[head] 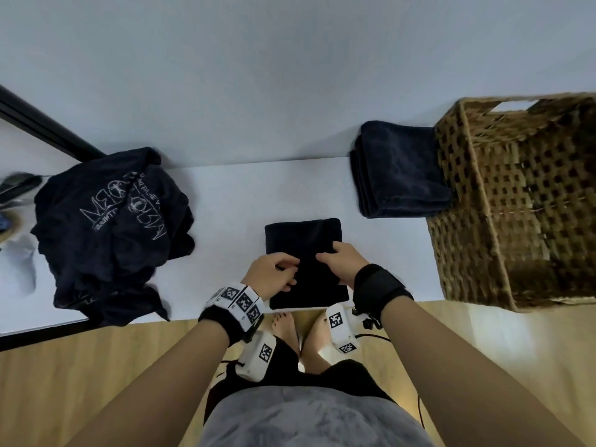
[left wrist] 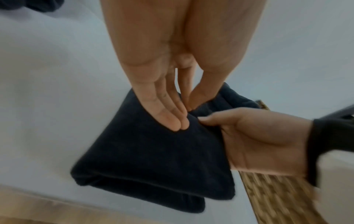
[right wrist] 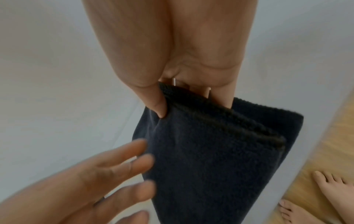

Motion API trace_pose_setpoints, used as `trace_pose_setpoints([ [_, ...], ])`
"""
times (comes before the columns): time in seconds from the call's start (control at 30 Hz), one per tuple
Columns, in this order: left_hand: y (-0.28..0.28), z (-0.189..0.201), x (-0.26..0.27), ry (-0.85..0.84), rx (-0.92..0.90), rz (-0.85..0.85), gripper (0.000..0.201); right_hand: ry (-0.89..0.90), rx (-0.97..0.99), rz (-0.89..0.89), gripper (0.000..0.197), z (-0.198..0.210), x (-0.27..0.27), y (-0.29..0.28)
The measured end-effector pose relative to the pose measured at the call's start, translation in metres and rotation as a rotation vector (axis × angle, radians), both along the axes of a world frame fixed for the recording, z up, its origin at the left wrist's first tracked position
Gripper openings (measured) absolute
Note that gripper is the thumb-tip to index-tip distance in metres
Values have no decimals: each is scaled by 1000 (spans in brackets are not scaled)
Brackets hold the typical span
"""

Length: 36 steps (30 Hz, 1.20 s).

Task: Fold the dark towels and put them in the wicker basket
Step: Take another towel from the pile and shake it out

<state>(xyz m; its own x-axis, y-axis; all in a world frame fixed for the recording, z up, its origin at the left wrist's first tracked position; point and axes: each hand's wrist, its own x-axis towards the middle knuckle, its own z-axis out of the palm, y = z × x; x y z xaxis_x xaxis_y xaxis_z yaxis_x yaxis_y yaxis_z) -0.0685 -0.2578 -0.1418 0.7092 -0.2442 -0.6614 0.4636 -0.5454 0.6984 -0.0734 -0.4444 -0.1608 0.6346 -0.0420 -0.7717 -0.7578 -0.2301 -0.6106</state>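
White flat-topped bench [head: 232,195], seen from above, set against a pale wall. At its right end stands a large rectangular brown wicker basket [head: 516,201] of open weave, with a handle slot in its far wall. At the left end lies a crumpled dark navy garment with pale printed lettering [head: 109,221], partly overhanging the front edge. Touching the basket's left wall rests a stack of folded dark navy terry towels [head: 400,172]. At the centre, at the bench's front edge, lies a single dark navy terry towel folded to a rectangle [head: 303,240], well apart from the basket and outside it.

The right hand [head: 342,262] grips the right side of this towel: in the right wrist view the thumb presses on the upper layer while the fingers [right wrist: 228,98] pass beneath a folded edge, so the cloth is pinched between them. The left hand [head: 274,272] rests on the towel's left side; in the left wrist view its fingers [left wrist: 168,116] lie nearly straight and together on the cloth, the thumb tip meeting them at a small ridge of fabric. Whether that ridge is actually pinched cannot be told. Each wrist carries a black strap with white marker blocks [head: 238,301].
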Motion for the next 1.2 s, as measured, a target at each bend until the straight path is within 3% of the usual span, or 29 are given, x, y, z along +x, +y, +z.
trace_pose_setpoints([
  [0.17, 21, -27, 13, -35, 218, 154, 23, 12, 45, -3, 8, -4, 2, -23],
  [0.3, 20, -51, 11, 42, 315, 161, 45, -23, -36, 12, 21, -11, 0, -31],
  [0.43, 16, -67, 11, 78, 308, 184, 51, 5, -321, 103, 38, -19, -4, -38],
  [0.57, 15, -68, 14, 109, 284, 205, 52, 49, -318, 62, 58, -23, -7, -33],
  [0.7, 8, -62, 13, 119, 273, 178, 53, 88, -185, 18, 57, -32, -3, -22],
  [0.9, -14, -57, 13, 88, 304, 86, 43, 140, -60, -83, 40, -36, -7, -27],
  [1.0, -40, -52, 10, 159, 199, 60, 39, 129, -98, -132, 38, -29, -18, -51],
  [1.07, -63, -47, 9, 185, 139, 22, 53, 119, -158, -151, 34, -23, -27, -73],
  [1.13, -90, -45, 7, 201, 92, -11, 65, 96, -260, -168, 42, -16, -36, -97],
  [1.2, -116, -48, 6, 213, 48, -14, 54, 65, -363, -196, 46, -8, -42, -121],
])
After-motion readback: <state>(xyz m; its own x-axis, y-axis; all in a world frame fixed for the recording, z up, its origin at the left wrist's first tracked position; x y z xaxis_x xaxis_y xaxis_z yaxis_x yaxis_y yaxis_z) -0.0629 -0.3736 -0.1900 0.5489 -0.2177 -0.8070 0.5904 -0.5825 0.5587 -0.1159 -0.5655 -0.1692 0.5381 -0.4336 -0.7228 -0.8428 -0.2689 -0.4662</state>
